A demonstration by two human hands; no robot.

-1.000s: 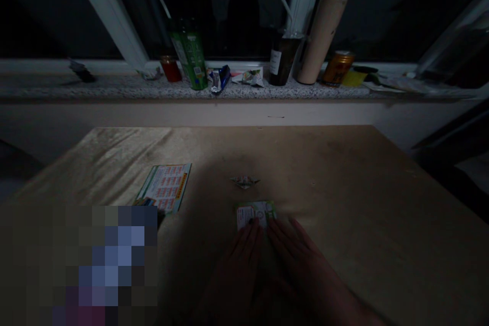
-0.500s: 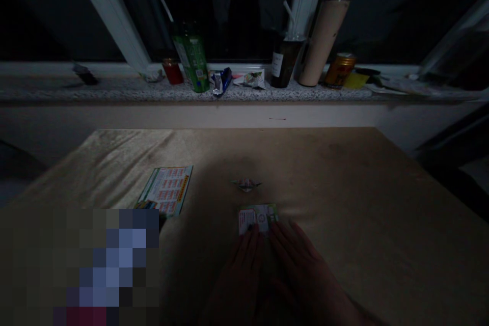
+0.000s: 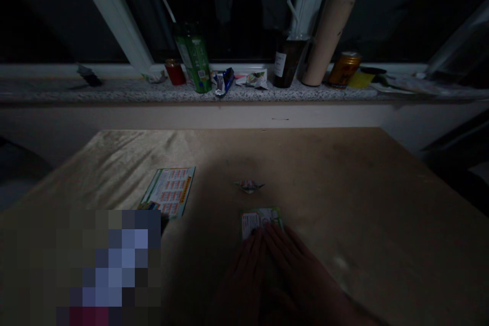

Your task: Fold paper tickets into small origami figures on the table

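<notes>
Grip: both hands lie flat with fingers stretched out, nothing clenched or pinched. The left hand [image 3: 244, 272] and right hand [image 3: 301, 275] sit side by side, fingertips resting on the near edge of the printed paper [image 3: 262, 218].
Landmark: tiny folded scrap [image 3: 249, 185] on the tan table [image 3: 362, 188].
Printed paper: flat on the table just on the person's side of the scrap, near but not touching it.
Writing on it: green border, white panel with reddish marks. Way too dark and small to read, sorry.
Leaflet [image 3: 168, 191]: off to the left of the scrap, with rows of orange-red blocks and text I can't make out.
Green bottle [image 3: 193, 61]: far beyond the scrap on the windowsill [image 3: 114, 90], label unreadable.
Gold can [image 3: 344, 69]: also on the sill, beyond the scrap and to the right. No brand visible.
</notes>
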